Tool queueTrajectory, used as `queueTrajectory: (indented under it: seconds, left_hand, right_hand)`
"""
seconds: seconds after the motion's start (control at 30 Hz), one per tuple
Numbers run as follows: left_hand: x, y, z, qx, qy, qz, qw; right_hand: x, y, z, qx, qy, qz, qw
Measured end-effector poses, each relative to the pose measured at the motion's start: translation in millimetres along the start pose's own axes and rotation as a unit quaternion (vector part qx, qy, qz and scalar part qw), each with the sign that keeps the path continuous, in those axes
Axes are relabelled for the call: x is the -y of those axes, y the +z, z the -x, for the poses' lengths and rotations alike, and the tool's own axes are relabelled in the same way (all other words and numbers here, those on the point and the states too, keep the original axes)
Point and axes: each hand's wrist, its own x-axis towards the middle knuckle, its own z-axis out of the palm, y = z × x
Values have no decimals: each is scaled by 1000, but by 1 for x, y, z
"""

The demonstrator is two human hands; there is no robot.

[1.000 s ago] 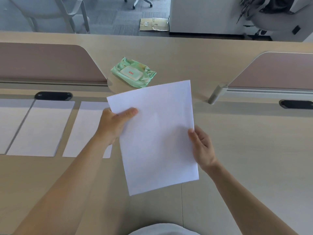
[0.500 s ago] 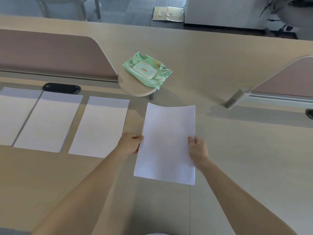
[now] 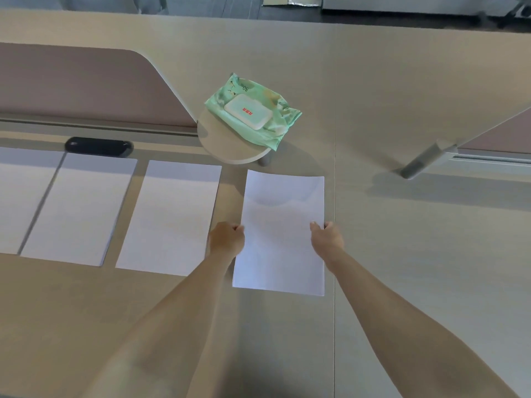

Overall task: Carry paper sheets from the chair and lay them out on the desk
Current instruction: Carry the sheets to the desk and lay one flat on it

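Observation:
A white paper sheet (image 3: 281, 234) lies flat or nearly flat on the beige desk (image 3: 416, 254), just left of the desk's seam. My left hand (image 3: 227, 239) pinches its left edge and my right hand (image 3: 327, 239) pinches its right edge. Three more white sheets lie in a row to the left: one (image 3: 169, 216) next to the held sheet, another (image 3: 83, 208) further left, and a third (image 3: 20, 196) cut off by the frame's edge. The chair is out of view.
A green pack of wet wipes (image 3: 253, 110) rests on a small round shelf (image 3: 230, 150) just beyond the held sheet. A black cable grommet (image 3: 99, 147) sits behind the row. Brown divider panels (image 3: 80, 87) stand at the back left and back right (image 3: 500, 133).
The sheet came down from a raised, tilted hold in front of me to the desk, set beside the row of sheets. Both hands kept their grip on its side edges.

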Motion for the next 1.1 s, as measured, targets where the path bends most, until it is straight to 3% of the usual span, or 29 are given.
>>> queueTrajectory:
  seconds: [0.23,0.67,0.87,1.1]
  left_hand:
    - [-2,7,1,-24,7,19,1000]
    - [-14,11,-7,-62,60,-2,996]
    - [-18,10,-6,-45,19,-48,998]
    - [-22,11,-2,-10,-12,-27,999]
  right_hand:
    - [-9,-3,3,-45,-11,26,999]
    - [12,-8,1,-17,29,70,997]
    - [11,-5,0,-20,46,64,997]
    - [11,-6,4,-15,44,39,998]
